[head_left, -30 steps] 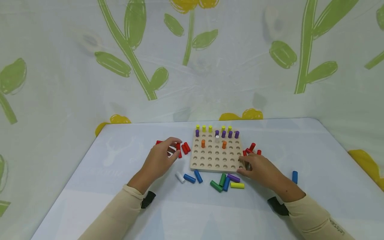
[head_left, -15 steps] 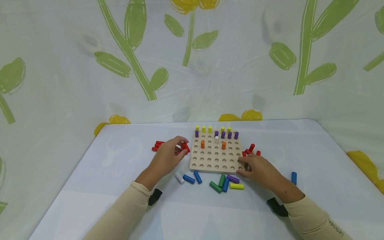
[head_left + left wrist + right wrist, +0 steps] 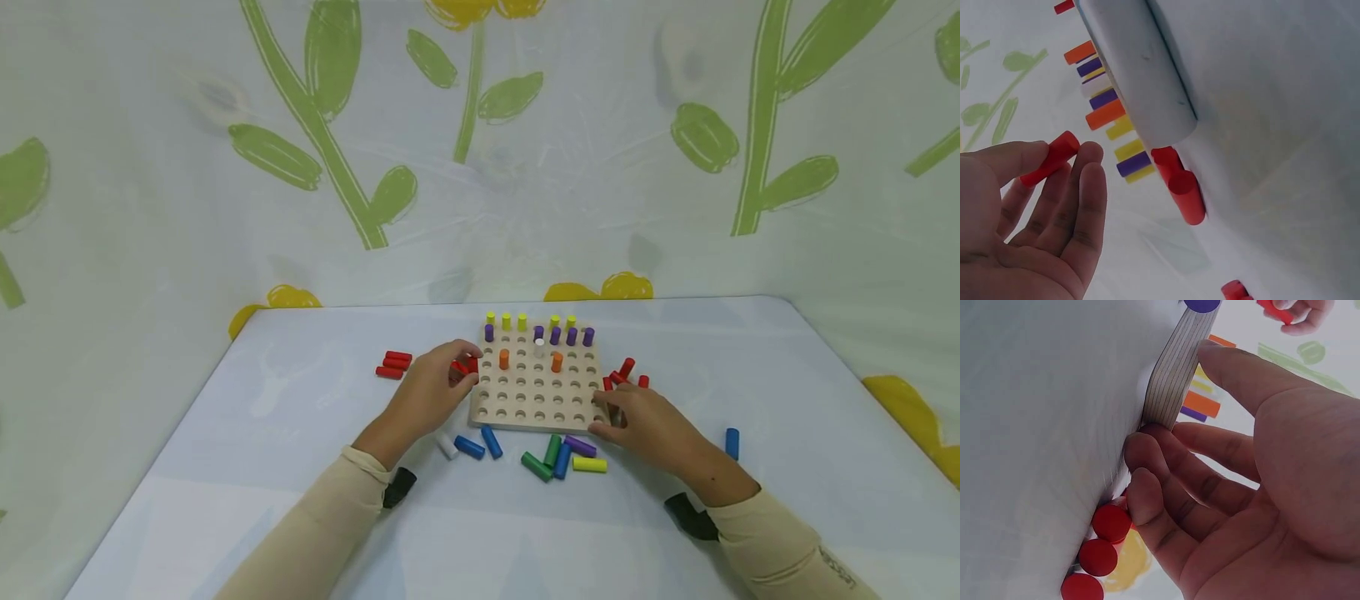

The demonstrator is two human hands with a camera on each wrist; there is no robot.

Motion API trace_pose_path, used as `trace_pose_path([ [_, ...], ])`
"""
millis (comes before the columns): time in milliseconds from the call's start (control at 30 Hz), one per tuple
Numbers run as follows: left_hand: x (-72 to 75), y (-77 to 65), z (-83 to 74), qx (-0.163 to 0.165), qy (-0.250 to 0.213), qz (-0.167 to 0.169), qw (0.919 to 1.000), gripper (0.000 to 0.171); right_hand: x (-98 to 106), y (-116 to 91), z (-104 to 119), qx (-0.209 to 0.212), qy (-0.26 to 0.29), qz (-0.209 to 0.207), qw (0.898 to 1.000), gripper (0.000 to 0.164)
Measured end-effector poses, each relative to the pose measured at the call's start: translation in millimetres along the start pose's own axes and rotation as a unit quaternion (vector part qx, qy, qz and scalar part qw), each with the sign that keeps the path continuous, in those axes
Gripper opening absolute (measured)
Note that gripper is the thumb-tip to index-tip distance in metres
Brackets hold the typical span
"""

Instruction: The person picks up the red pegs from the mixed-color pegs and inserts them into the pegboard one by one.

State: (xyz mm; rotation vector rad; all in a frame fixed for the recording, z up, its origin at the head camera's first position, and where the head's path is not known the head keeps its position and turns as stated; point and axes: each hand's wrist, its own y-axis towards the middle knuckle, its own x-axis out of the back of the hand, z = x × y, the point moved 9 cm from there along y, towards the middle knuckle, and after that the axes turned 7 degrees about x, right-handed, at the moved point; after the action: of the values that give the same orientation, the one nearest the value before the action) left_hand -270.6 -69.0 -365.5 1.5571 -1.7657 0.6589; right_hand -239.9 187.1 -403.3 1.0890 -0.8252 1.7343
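Observation:
A wooden pegboard (image 3: 530,396) lies on the table, with yellow, purple, orange and white pegs upright in its far rows. At its left edge my left hand (image 3: 433,385) pinches a red peg (image 3: 1054,156) between thumb and fingers. The peg is tilted and raised in the left wrist view. Two other red pegs (image 3: 1188,197) lie beside the board there. My right hand (image 3: 641,417) holds the board's near right corner, its thumb (image 3: 1229,369) on the edge and its curled fingers (image 3: 1147,450) against the side.
Red pegs (image 3: 393,364) lie left of the left hand, and several red pegs (image 3: 626,368) sit right of the board. In front lie blue (image 3: 470,447), green (image 3: 536,467), purple (image 3: 580,447), yellow (image 3: 589,465) and white (image 3: 447,445) pegs. A blue peg (image 3: 732,443) is far right.
My left hand has moved right to the board's left edge with the red peg between its fingers, uncovering red pegs behind it. The right hand stays at the corner.

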Motion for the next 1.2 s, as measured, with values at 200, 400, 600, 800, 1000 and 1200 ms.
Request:
trace_pose_path([
  [200, -4.6, 1.2, 2.3, 0.004, -0.004, 0.010, 0.9999, 0.035, -1, 1, -1, -0.002, 0.000, 0.002, 1.000, 0.057],
  [400, -4.9, -0.4, 4.0, 0.012, 0.009, 0.018, 0.9997, 0.033, -1, 1, 0, -0.001, 0.001, -0.001, 1.000, 0.056],
  [600, -8.3, -1.3, 6.5, 0.021, 0.023, 0.031, 0.9991, 0.033, 1, 0, 1, 0.006, -0.001, -0.002, 1.000, 0.055],
  [800, -11.8, -1.1, 8.1, 0.035, 0.057, 0.040, 0.9970, 0.034, 1, -1, 1, 0.004, 0.003, 0.000, 1.000, 0.056],
  [1000, -15.7, -2.3, 8.7, 0.043, 0.067, 0.054, 0.9953, 0.035, 0, -1, 1, 0.002, 0.004, 0.004, 1.000, 0.057],
  [1200, -16.2, -3.8, 8.4, 0.036, 0.068, 0.054, 0.9956, 0.033, -1, 0, 1, 0.003, -0.001, 0.006, 1.000, 0.057],
])
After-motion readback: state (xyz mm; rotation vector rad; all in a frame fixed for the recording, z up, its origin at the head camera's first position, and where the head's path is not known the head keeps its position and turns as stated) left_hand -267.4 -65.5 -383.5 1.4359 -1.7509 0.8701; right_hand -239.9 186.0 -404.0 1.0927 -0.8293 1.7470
